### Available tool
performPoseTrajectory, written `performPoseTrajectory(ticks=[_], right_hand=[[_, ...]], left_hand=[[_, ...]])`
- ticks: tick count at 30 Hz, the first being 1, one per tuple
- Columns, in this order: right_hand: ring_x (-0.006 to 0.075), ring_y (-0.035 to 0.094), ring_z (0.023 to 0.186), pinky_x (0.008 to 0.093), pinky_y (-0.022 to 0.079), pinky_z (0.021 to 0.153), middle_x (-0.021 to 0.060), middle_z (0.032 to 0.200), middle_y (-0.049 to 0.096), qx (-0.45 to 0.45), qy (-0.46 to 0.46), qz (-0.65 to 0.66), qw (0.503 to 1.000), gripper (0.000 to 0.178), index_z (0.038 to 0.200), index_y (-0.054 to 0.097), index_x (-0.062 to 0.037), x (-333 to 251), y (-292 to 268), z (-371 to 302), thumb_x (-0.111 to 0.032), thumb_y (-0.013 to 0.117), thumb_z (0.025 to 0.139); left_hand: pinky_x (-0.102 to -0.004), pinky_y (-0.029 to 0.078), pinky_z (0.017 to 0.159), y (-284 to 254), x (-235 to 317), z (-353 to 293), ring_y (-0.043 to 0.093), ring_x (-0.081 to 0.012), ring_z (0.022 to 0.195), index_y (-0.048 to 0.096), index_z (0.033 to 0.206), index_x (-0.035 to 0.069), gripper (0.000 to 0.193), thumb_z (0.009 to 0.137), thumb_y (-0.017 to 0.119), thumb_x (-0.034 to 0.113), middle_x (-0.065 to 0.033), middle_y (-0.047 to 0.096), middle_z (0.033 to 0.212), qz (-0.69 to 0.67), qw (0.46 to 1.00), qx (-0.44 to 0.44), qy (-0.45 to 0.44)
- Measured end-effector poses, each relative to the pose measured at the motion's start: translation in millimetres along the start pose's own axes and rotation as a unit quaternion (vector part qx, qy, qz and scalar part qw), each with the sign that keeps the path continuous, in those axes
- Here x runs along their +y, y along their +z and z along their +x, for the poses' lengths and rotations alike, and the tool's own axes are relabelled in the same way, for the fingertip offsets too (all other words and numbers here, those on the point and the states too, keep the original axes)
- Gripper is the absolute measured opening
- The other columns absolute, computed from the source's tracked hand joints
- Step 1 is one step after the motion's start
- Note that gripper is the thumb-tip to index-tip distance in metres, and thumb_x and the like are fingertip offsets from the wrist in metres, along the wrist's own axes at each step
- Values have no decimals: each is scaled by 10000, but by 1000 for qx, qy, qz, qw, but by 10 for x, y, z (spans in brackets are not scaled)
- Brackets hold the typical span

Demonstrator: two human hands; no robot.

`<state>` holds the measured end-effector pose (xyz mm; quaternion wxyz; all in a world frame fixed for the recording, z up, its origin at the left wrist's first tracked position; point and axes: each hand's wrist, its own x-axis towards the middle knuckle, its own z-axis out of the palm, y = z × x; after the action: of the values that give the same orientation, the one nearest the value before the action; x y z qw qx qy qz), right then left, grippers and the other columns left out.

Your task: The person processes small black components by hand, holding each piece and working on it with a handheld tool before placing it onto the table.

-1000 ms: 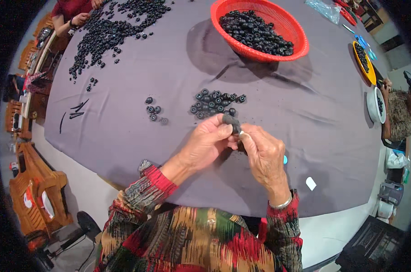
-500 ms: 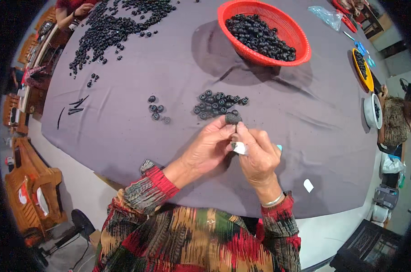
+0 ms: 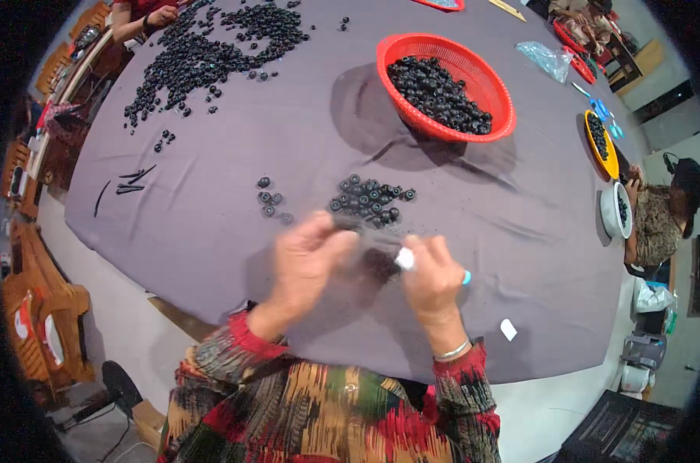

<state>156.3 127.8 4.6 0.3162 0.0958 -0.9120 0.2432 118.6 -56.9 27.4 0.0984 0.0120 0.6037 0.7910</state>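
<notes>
My left hand point(image 3: 303, 258) is smeared by motion, its fingers closed on a small dark rounded piece point(image 3: 345, 224) whose kind I cannot make out. Apart from it on the right, my right hand point(image 3: 435, 274) is closed round a slim tool, mostly hidden, with a turquoise end point(image 3: 466, 278) sticking out behind. Something white point(image 3: 405, 258) shows at its fingertips. Just beyond my hands lies a cluster of black round rubber-like parts point(image 3: 365, 197) with holes. A smaller group of black parts point(image 3: 267, 197) is left of it.
A red plastic basket point(image 3: 498, 81) with black parts stands farther back. Many loose black parts point(image 3: 203, 65) spread at the far left, near another person's hand point(image 3: 163, 15). Thin black strips point(image 3: 131, 187) lie left, a white scrap point(image 3: 508, 329) right. A yellow dish point(image 3: 611, 162) and white bowl point(image 3: 612, 220) sit at the right edge.
My hands were together at the dark piece and have now drawn apart, the left one moving left. The whole view has shifted slightly.
</notes>
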Motion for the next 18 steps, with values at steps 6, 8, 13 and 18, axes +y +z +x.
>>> performPoseTrajectory(ticks=[6,8,13,18], right_hand=[[353,595,801,415,479,686,144,867,579,-72,64,-23,995,221,978,627,-23,383,-69,400,6,598,761],[353,595,808,417,478,683,139,873,580,-110,46,3,993,210,973,632,-34,455,19,512,-11,601,766],[348,596,803,420,477,664,124,877,589,-225,11,-32,974,198,961,641,-65,515,144,673,-48,623,765],[315,609,696,390,480,615,107,778,614,-137,-31,24,990,136,893,656,-56,603,144,616,-69,662,758]], left_hand=[[-260,442,614,-706,248,327,535,-113,668,604,833,-20,84,795,678,-6,-46,518,734,268,941,74,194],[-301,460,625,-853,229,409,552,-183,684,606,825,-8,100,770,685,20,-64,537,764,446,861,99,225],[-340,445,651,-942,184,485,531,-254,722,598,847,-19,101,768,660,-4,-90,545,798,536,788,62,295],[-322,452,667,-769,230,445,540,-211,726,620,888,-12,100,795,647,11,-74,549,823,545,770,92,319]])
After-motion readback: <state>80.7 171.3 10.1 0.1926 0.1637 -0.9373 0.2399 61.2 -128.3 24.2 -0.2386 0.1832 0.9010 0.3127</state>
